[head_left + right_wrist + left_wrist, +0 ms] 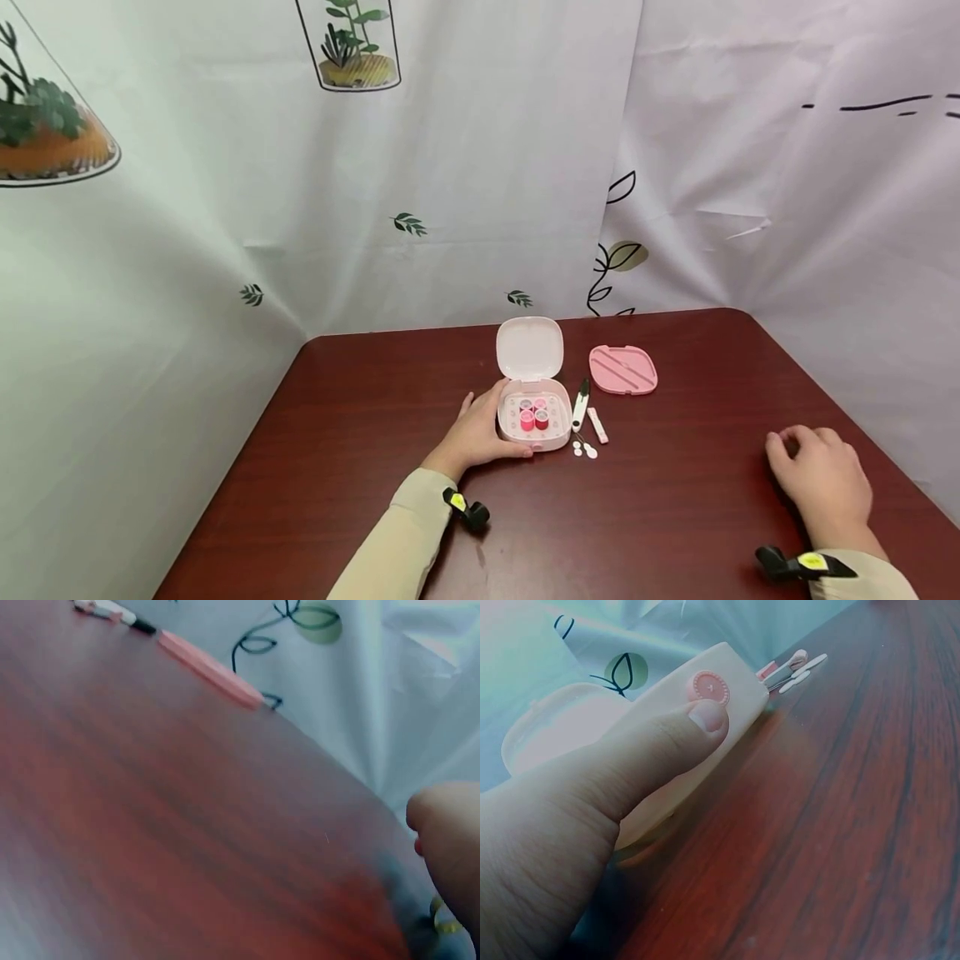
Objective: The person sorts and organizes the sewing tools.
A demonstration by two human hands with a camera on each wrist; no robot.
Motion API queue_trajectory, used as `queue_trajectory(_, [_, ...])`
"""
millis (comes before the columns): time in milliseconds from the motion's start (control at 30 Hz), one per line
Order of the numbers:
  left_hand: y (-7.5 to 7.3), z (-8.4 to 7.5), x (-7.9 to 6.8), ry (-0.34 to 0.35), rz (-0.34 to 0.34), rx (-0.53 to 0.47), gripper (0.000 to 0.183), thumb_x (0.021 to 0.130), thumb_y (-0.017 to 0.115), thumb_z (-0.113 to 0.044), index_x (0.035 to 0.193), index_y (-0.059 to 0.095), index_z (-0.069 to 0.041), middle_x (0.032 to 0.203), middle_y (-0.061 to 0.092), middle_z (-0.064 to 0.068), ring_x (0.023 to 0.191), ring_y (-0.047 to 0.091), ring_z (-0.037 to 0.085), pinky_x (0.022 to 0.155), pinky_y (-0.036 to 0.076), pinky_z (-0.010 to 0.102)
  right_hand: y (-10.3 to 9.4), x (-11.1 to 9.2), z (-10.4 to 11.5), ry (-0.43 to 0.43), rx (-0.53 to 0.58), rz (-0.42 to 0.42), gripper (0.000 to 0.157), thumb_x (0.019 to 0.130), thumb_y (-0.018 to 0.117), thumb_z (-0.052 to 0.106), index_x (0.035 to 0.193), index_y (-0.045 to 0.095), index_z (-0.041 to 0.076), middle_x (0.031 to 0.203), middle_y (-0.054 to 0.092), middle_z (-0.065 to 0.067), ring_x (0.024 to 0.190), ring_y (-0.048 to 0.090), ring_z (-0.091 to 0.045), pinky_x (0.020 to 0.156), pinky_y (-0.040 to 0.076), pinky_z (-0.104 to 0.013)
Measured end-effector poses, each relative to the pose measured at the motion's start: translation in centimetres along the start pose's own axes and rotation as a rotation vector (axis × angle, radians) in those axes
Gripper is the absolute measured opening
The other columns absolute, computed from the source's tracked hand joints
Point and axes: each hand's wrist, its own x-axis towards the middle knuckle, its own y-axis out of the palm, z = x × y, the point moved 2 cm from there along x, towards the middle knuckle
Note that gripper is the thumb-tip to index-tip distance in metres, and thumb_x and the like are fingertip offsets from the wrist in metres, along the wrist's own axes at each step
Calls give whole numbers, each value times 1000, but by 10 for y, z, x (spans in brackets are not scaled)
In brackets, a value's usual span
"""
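Note:
A pale pink sewing box [507,435] stands on the table with its lid [529,347] raised. Inside it, several pink and red thread spools [527,422] sit on a light tray. My left hand [474,432] grips the box's left side, the thumb along the front. In the left wrist view, the thumb [667,746] lies at the round pink button [710,688] on the front wall. Far off to the right, my right hand [823,479] rests by the table edge, its fingers loosely curled with nothing in them.
Just right of the box lie white-handled thread snips [581,406], a small pink-and-white stick-like item [597,425] and several small white pieces [591,452]. Behind them is a pink compartment insert [623,370]. A printed white curtain [450,167] hangs behind the dark red table [660,517].

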Motion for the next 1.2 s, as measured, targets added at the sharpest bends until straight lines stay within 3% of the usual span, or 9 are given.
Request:
queue_trajectory(100, [-1,0,1,-3,1,6,126,61,86,-69,159,26,-19,157,42,0,144,38,20,121,12,57,-1,1,-11,65,-49,91,37,101,48,38,92,57,4,89,52,-19,76,52,-34,53,40,-46])
queue_trajectory(233, [0,0,2,3,0,19,125,61,86,-69,159,26,-19,157,42,-1,144,38,20,122,12,57,2,2,-17,60,-80,124,35,101,44,38,78,45,12,68,43,-5,61,45,-22,49,31,-37])
queue_trajectory(500, [2,0,3,10,0,12,126,60,86,-69,159,25,-19,157,43,1,144,38,21,122,12,57,3,2,-15,-1,-94,80,39,104,42,39,73,44,15,61,40,-4,56,43,-23,45,29,-37])
queue_trajectory(700, [4,3,2,-7,3,19,127,60,86,-70,159,24,-21,157,42,-1,145,37,18,122,11,56,10,4,-2,-54,-59,7,40,103,46,38,70,42,16,59,38,-1,55,42,-23,46,26,-36])
queue_trajectory(900, [5,5,2,-12,8,18,126,60,85,-71,159,24,-21,157,42,-2,145,37,18,122,11,56,29,12,31,-140,-16,-46,38,103,49,35,69,42,18,58,39,0,53,42,-21,46,26,-35])
queue_trajectory(1200, [4,2,2,9,-12,16,125,60,87,-68,159,26,-20,156,43,0,144,39,21,121,12,57,66,31,116,-231,89,-101,34,98,56,33,67,50,21,57,49,1,57,52,-25,46,35,-40])
